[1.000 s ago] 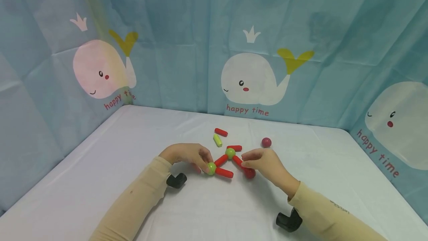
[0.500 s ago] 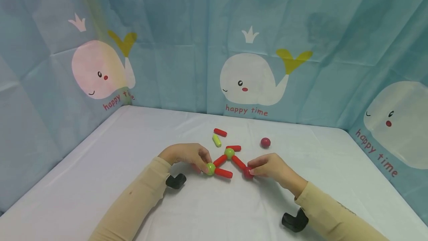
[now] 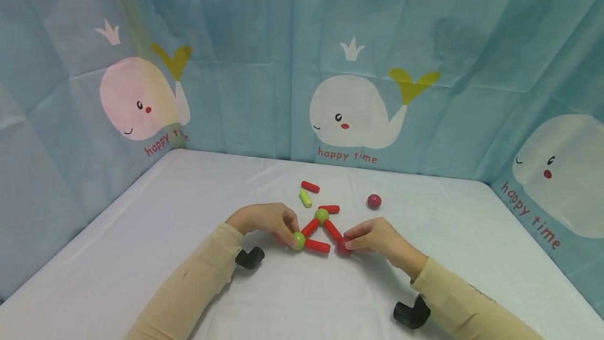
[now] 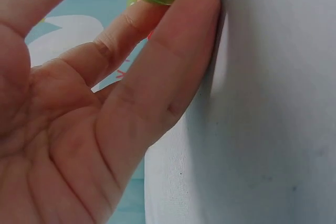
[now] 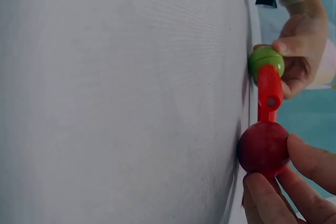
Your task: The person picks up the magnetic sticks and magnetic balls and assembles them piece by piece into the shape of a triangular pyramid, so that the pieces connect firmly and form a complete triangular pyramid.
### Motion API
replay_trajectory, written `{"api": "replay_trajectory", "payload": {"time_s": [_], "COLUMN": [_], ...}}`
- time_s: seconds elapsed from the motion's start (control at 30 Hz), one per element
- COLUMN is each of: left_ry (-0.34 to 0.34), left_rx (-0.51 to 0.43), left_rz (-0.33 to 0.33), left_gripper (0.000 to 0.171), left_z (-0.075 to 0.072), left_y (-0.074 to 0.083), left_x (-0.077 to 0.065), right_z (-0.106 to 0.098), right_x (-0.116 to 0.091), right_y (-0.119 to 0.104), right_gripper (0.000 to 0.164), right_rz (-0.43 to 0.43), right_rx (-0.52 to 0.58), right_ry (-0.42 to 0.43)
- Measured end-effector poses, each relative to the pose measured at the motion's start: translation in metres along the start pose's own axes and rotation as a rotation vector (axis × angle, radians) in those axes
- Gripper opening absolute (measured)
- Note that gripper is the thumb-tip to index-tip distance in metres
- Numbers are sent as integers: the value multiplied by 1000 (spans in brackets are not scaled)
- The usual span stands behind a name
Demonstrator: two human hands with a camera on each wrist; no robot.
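Note:
My left hand (image 3: 272,220) pinches a green ball (image 3: 299,241) at the left corner of a ball-and-rod toy frame on the table. Red rods run from that ball: one up to a second green ball (image 3: 322,216), another red rod (image 3: 317,246) pointing right with its end free. My right hand (image 3: 376,239) grips a dark red ball (image 5: 263,149) between thumb and fingers. A red rod (image 3: 333,230) joins this ball to the upper green ball. A gap separates the red ball from the free rod end, whose small grey tip shows in the right wrist view.
Behind the frame lie a loose red rod (image 3: 310,187) and a yellow-green rod (image 3: 305,198). A separate red ball (image 3: 374,201) sits back right. The white-covered table (image 3: 302,298) ends at a blue whale-print curtain (image 3: 245,109). Black wrist mounts hang under both sleeves.
My right hand has shifted from the rod to the red ball, gripped it, and moved it left, closer to the free rod end. The left hand keeps its pinch on the green ball.

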State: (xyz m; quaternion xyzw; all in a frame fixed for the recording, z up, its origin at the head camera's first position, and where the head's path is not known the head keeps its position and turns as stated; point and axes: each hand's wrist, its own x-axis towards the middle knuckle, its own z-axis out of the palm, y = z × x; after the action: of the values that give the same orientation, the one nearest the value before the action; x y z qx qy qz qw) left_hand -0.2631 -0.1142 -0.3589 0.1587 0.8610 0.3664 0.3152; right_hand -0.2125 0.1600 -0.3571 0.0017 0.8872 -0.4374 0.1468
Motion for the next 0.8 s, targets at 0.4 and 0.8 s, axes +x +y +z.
{"api": "replay_trajectory", "payload": {"time_s": [0.4, 0.8], "left_ry": [1, 2], "left_rx": [21, 13], "left_rz": [-6, -3], "left_gripper": [20, 20], "left_z": [3, 4], "left_y": [5, 4], "left_x": [-3, 0], "right_z": [5, 6], "right_x": [-2, -2], "right_y": [-2, -4], "right_gripper": [23, 21], "right_rz": [11, 9], "right_rx": [24, 45], "right_ry": [-18, -18]}}
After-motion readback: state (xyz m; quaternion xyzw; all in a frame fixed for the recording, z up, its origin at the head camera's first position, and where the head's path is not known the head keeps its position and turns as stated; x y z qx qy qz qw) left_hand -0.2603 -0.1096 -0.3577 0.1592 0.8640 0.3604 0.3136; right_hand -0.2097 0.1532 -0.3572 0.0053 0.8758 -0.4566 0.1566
